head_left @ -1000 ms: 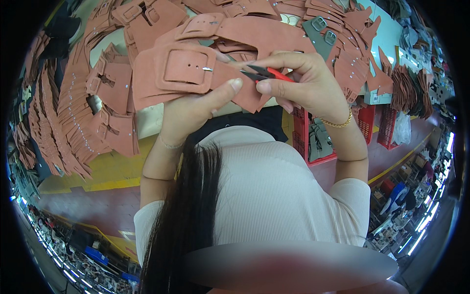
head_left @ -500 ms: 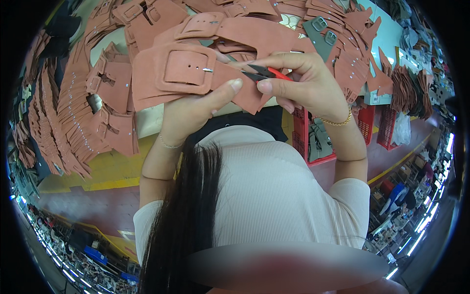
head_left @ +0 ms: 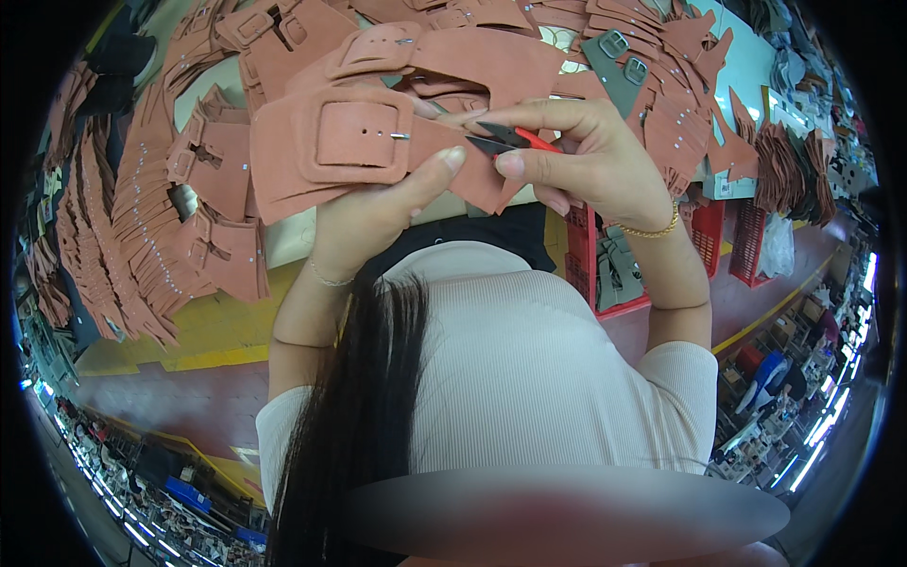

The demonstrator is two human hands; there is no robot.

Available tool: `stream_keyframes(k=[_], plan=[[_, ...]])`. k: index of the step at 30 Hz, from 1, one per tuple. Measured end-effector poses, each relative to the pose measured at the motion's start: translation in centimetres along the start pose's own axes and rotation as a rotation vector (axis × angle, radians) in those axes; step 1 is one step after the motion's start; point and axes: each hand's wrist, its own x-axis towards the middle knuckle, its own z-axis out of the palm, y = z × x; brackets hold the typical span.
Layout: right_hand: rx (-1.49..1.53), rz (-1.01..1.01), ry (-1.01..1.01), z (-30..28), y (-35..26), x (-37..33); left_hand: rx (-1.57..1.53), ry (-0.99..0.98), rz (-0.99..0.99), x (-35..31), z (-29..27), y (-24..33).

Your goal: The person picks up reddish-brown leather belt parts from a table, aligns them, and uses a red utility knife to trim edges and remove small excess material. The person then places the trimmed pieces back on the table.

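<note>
My left hand (head_left: pixel 378 208) grips a terracotta shoe upper (head_left: pixel 283 142) by its lower edge, thumb on top. Two straps with covered square buckles show on the piece; the nearer buckle (head_left: pixel 357 135) has a metal prong and a row of holes. In my right hand (head_left: pixel 586 156) is a pair of red-handled thread snips (head_left: pixel 515 139), pinched between thumb and fingers. Their dark blades point left and rest close to the strap beside my left thumb. The fingers of my left hand under the piece are mostly hidden.
Stacks of similar terracotta pieces (head_left: pixel 142 198) cover the table at left, back and right. A dark green strap with two buckles (head_left: pixel 619 76) lies at the back right. Red plastic crates (head_left: pixel 704 236) stand right of me, one holding green pieces (head_left: pixel 616 269).
The shoe upper has shifted slightly left and tilted a little in my left hand. The snips stay nearly in place, their blades by the strap.
</note>
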Motion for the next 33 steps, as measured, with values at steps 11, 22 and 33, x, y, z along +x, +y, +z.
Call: stream_keyframes(k=[11, 22, 33], plan=[[0.064, -0.044, 0.001, 0.34, 0.06, -0.14, -0.013, 0.006, 0.097, 0.40, -0.27, -0.27], [0.047, -0.020, -0.016, 0.04, 0.48, -0.10, 0.018, 0.003, 0.070, -0.04, 0.05, -0.18], [0.030, 0.000, -0.063, -0.35, 0.29, -0.38, -0.004, 0.028, 0.114, -0.06, 0.61, -0.26]])
